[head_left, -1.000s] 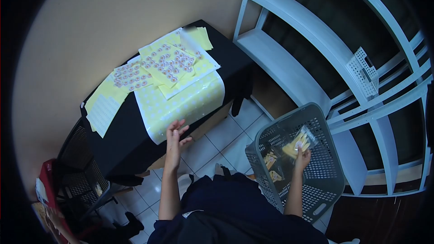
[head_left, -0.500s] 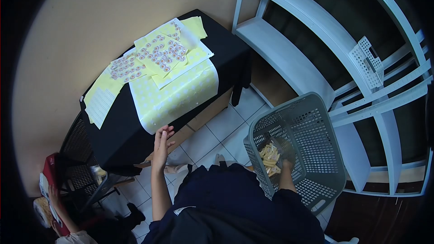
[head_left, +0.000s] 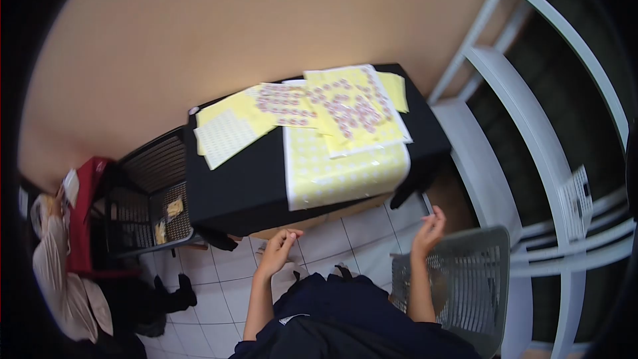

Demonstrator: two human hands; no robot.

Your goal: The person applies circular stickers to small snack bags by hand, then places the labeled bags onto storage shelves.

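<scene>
My left hand point(head_left: 276, 253) hangs in front of the black-covered table point(head_left: 232, 193), fingers loosely curled, with nothing visible in it. Over the grey-green basket point(head_left: 493, 292), my right hand point(head_left: 428, 234) is raised with its fingers bent and a little apart, holding nothing I can see. Yellow sheets with rows of small round stickers point(head_left: 359, 110) lie overlapping on the table. Below them, a yellow sheet with pale dots point(head_left: 345, 173) drapes over the front edge. A white sheet with small printed marks point(head_left: 224, 135) lies at the left. The basket's contents are blurred and partly hidden by my arm.
White shelving point(head_left: 508, 103) stands at the right, with a white perforated basket point(head_left: 577, 203) on it. Left of the table is a black chair point(head_left: 143, 203) with small yellowish packets point(head_left: 174, 207) on its seat. Another person point(head_left: 66, 279) sits by a red-covered surface point(head_left: 86, 226).
My right hand has come up out of the basket, where it was beside the yellowish packets. My view has turned, so the table now sits further right and the basket is partly cut off.
</scene>
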